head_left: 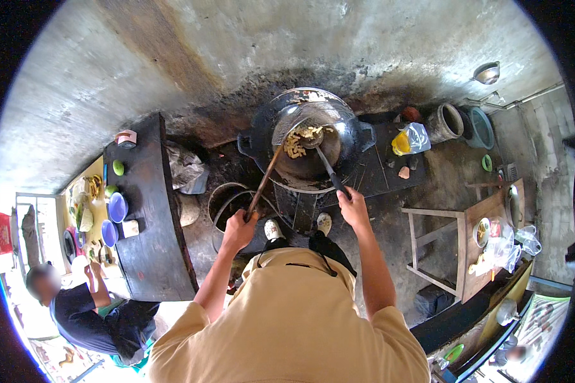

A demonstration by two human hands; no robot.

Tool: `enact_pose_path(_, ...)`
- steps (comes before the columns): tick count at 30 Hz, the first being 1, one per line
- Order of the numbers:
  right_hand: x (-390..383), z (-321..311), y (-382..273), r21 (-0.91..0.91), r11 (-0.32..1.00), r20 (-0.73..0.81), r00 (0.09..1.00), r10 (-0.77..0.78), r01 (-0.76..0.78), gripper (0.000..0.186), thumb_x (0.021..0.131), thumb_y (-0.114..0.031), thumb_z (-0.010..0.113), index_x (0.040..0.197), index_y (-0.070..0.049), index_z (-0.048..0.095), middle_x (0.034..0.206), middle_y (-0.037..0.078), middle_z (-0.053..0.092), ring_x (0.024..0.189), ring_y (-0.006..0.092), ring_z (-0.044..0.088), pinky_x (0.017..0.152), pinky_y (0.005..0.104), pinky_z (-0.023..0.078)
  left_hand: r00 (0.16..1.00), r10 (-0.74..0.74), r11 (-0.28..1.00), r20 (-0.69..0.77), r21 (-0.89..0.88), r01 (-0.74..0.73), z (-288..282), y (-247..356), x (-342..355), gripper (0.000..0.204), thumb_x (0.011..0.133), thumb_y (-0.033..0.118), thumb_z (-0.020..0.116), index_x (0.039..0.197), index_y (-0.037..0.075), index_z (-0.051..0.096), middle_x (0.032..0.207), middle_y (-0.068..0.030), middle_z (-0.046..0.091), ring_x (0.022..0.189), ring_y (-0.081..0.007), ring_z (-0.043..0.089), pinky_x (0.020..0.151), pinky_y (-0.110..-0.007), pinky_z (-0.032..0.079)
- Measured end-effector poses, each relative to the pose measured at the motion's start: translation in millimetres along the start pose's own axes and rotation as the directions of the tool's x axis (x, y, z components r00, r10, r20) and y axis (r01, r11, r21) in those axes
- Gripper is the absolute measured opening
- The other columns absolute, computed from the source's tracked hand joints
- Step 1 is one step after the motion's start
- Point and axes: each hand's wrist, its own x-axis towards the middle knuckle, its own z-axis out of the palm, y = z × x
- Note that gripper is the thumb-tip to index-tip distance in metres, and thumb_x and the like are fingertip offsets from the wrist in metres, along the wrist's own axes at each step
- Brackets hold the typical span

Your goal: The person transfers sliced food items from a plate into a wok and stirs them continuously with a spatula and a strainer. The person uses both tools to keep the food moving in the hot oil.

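Note:
A large dark two-handled wok (349,150) sits in front of me against the sooty wall. My left hand (239,231) is closed around the long wooden handle of a wire mesh strainer (294,118), whose basket is over the wok. Pale yellowish fried pieces (294,147) lie in the strainer's lower part. My right hand (353,208) grips the black handle of a metal ladle (324,160). The ladle's rounded head meets the pieces at the strainer. What lies at the bottom of the wok is hard to make out.
Left stands a dark table (145,223) with purple bowls (117,207); a seated person (89,319) is beyond it. A bucket (227,203) is below my left hand. A yellow-filled plastic bag (411,139) lies right of the wok, near buckets (444,124). A wooden table (469,255) stands farther right.

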Motion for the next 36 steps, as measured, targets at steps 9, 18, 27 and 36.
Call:
enact_pose_path(9, -74.0, -49.4, -36.8, -0.402, 0.900, -0.159, 0.955, -0.250, 0.169, 0.045, 0.093, -0.024, 0.065, 0.129, 0.001, 0.059, 0.111, 0.027, 0.068, 0.100, 0.0428, 0.067, 0.087, 0.0480, 0.053, 0.993, -0.008, 0.999, -0.119, -0.052, 0.002, -26.1, -11.1, -8.3, 0.045, 0.094, 0.039, 0.063, 0.096, -0.006, 0.061, 0.084, -0.0326, 0.065, 0.088, -0.0510, 0.064, 0.073, -0.053, 0.049)
enact_pose_path(18, -26.7, -41.5, 13.0, -0.419, 0.895, -0.218, 0.939, -0.267, 0.157, 0.046, 0.097, -0.028, 0.061, 0.130, 0.005, 0.057, 0.110, 0.029, 0.068, 0.098, 0.0403, 0.069, 0.086, 0.0469, 0.053, 0.986, -0.017, 0.997, -0.164, 0.075, 0.029, 7.9, 2.5, -0.4, 0.043, 0.092, 0.037, 0.066, 0.098, -0.005, 0.061, 0.085, -0.0306, 0.067, 0.086, -0.0492, 0.066, 0.077, -0.054, 0.052)
enact_pose_path(27, -15.0, -1.2, 28.6, 0.500, 0.856, 0.167, 0.984, 0.055, -0.133, 0.037, 0.098, -0.017, 0.065, 0.131, -0.003, 0.060, 0.069, 0.001, 0.056, 0.050, 0.0068, 0.046, 0.043, 0.0251, 0.034, 0.997, -0.036, 0.999, -0.075, -0.021, 0.034, 8.5, 11.9, 2.7, 0.047, 0.093, 0.040, 0.064, 0.101, -0.006, 0.063, 0.088, -0.0333, 0.066, 0.091, -0.0496, 0.065, 0.077, -0.051, 0.051)
enact_pose_path(36, -44.3, -30.5, -13.9, -0.452, 0.789, -0.108, 0.853, -0.510, 0.415, 0.055, 0.085, -0.010, 0.070, 0.138, -0.010, 0.054, 0.091, 0.015, 0.060, 0.076, 0.0342, 0.065, 0.064, 0.0441, 0.054, 0.995, -0.036, 0.990, -0.097, -0.138, 0.022, -9.8, 9.4, -0.2, 0.048, 0.094, 0.041, 0.062, 0.098, -0.006, 0.065, 0.082, -0.0317, 0.065, 0.088, -0.0483, 0.066, 0.074, -0.049, 0.051)
